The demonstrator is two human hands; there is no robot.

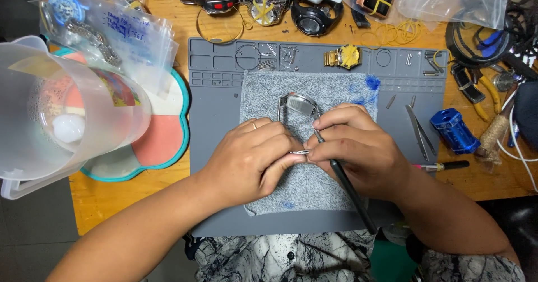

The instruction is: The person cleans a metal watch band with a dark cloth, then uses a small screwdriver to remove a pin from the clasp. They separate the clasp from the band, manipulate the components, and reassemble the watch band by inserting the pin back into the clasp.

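Note:
A silver wristwatch with a metal bracelet lies on a grey cloth in the middle of a grey work mat. My left hand pinches the near end of the bracelet between thumb and fingers. My right hand grips a thin black-handled tool, its metal tip pressed against the bracelet link right by my left fingertips. The two hands touch over the cloth.
Tweezers, a blue block tool and a small screwdriver lie right of the cloth. A gold watch sits in the mat's tray. A clear plastic jug stands left. More watches, bags and rubber bands crowd the far table edge.

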